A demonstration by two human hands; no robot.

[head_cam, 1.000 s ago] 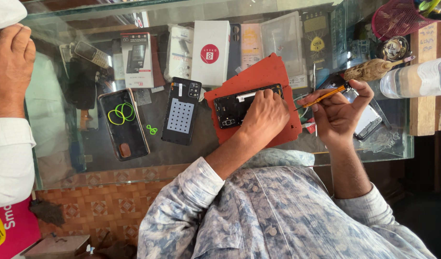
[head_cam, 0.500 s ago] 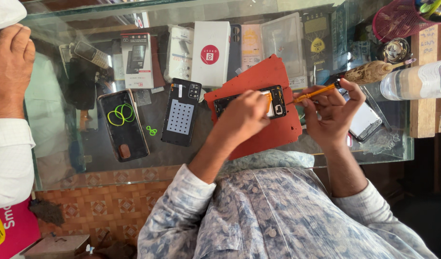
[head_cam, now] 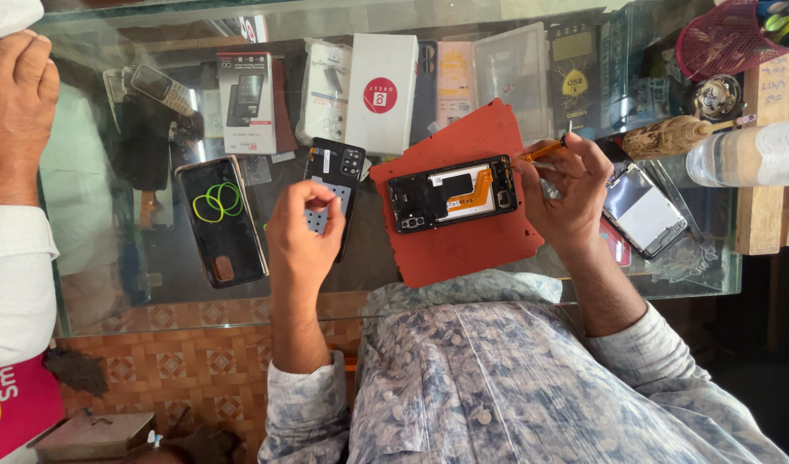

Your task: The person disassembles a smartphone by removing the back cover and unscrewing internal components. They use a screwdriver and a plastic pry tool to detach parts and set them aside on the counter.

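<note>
— Left hand [head_cam: 301, 234]?
— It has left the opened phone [head_cam: 453, 192] on the red mat [head_cam: 463, 249]; fingertips now touch the black back cover [head_cam: 332, 176], grip unclear.
— Right hand [head_cam: 568, 196]?
— Still pinching the orange tool [head_cam: 542, 152] at the phone's edge.

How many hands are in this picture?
3: left hand over the black back cover, right hand holding an orange-handled tool by the opened phone, another person's hand far left.
</note>
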